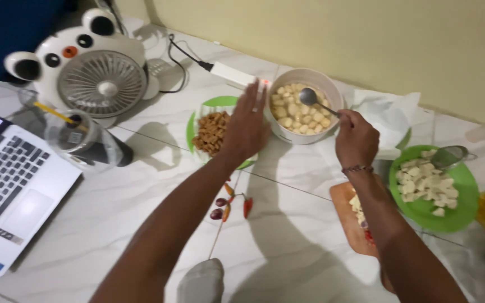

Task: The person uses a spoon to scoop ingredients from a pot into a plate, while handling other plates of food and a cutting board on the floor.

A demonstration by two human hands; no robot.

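Now the right hand (356,137) has a spoon (310,97) pinched by its handle, the bowl of it dipped among the pale chunks in the white bowl (332,92) near the wall. The left hand (247,123) lies flat, fingers spread wide and holding nothing, pressed against the near-left side of that bowl and partly over the green plate (191,128) of brown fried pieces (211,132).

All of this sits on a tiled floor (287,224). A power strip (232,73) with a red light lies just beside the bowl's rim, so in my judgement a spill or splash toward that side would be the worst slip. The open left hand only braces the bowl; a hard scoop could tip or slide it onto the fried pieces.

Chillies (228,207) lie loose on the floor below the left forearm, and the right forearm passes over a wooden cutting board (346,216), so a drawn-back elbow could scatter them. Another green plate (461,216) of white cubes sits at right.
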